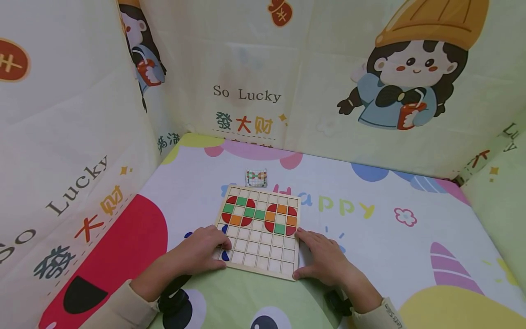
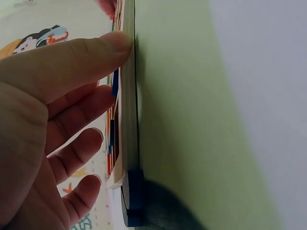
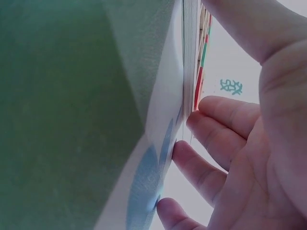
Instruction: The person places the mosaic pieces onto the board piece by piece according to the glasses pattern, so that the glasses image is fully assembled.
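Observation:
A square wooden grid board [image 1: 256, 232] lies on the patterned cloth, its far rows holding red, green and orange inlaid pieces. Blue pieces [image 1: 225, 255] sit along its left column. My left hand [image 1: 201, 249] grips the near left edge, the thumb against the board's side and curled fingers over the blue pieces. On the other side, my right hand [image 1: 326, 256] touches the right edge with spread fingers; its thumb is by the near corner. From the right wrist, the fingertips [image 3: 194, 117] show at the board's edge.
A small pattern card [image 1: 256, 178] lies just beyond the board. Another blue piece [image 1: 188, 235] is on the cloth, left of the board, partly hidden by my left hand. Printed cloth walls [image 1: 255, 59] enclose the back and sides.

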Available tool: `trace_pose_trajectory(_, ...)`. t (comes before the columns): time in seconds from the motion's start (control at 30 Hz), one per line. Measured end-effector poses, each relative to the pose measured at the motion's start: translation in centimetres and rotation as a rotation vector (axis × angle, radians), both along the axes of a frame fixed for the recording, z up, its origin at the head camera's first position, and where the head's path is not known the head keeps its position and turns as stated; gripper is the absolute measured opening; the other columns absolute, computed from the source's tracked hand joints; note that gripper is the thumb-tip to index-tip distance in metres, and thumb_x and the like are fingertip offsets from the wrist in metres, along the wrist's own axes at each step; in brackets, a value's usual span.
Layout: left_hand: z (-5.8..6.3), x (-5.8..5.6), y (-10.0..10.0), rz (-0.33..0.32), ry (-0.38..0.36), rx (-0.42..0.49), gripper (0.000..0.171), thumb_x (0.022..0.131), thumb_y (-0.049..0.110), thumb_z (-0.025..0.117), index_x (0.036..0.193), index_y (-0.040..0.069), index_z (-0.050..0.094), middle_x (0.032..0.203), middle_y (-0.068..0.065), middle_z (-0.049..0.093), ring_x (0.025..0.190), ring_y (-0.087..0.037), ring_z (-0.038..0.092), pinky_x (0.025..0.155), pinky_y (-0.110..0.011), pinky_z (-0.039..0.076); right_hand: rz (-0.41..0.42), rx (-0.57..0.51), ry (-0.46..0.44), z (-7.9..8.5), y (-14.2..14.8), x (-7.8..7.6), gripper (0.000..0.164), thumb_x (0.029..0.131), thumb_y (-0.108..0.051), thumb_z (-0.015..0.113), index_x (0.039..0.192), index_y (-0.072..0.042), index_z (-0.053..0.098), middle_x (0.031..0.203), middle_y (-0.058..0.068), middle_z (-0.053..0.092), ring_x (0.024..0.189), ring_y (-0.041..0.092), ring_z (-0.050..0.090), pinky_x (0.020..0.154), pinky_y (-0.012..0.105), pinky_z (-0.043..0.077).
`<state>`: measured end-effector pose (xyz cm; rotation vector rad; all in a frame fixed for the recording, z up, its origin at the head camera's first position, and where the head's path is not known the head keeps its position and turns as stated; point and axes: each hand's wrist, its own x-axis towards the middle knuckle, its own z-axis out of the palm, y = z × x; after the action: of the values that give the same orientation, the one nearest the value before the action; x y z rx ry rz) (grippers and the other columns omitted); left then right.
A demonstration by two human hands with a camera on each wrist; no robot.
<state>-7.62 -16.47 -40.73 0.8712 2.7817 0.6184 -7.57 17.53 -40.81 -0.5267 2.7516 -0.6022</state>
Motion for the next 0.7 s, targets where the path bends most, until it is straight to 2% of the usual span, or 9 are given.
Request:
trace_pose_trajectory(0.43,-0.02,-0.34,0.01,0.012,0.029,-0.007,0.029,0.074,0.026,0.089,0.096,0.018,0.071,0.089,0.01,0.06,0.089,-0.012,0.052,0.079,-0.038,0.048,-0.004,0.001,-0.006,0.24,-0.16,-0.05,0.101,0.068,-0.053,0.088,0.149,-0.009,0.047,0.152,0.009,0.046,0.137,0.035,0.041,0.103,0.062,0.034)
trace_pose_trajectory(0.7,-0.18,-0.89,0.02,0.039,0.046,-0.011,0.03,0.074,0.024,0.089,0.097,0.016,0.071,0.089,0.007,0.059,0.088,-0.013,0.053,0.075,-0.035,0.049,-0.002,-0.008,-0.006,0.16,-0.19,-0.57,0.099,0.069,-0.051,0.087,0.149,-0.009,0.046,0.153,0.009,0.044,0.138,0.037,0.038,0.104,0.061,0.034)
